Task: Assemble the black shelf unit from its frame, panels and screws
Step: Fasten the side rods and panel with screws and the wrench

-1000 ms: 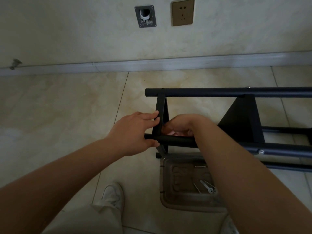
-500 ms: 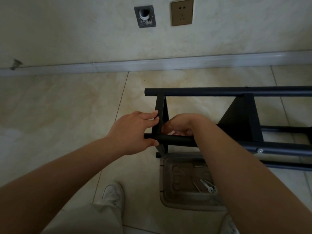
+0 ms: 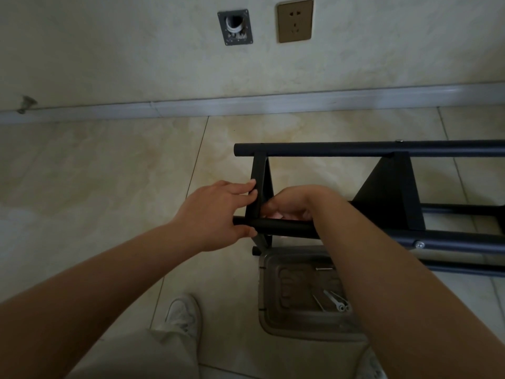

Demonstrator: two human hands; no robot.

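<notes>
left hand [image 3: 218, 214] grasps frame [image 3: 287, 229] | right hand [image 3: 289, 206] grip unclear | no legible writing

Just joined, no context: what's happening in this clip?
A person is putting together a black shelf frame that lies on its side on a tiled floor by the wall. The left hand grips the near tube and the end panel where the two meet. The right hand is curled in behind that joint; what it holds is hidden. A clear plastic tray with loose screws sits on the floor just below.
</notes>
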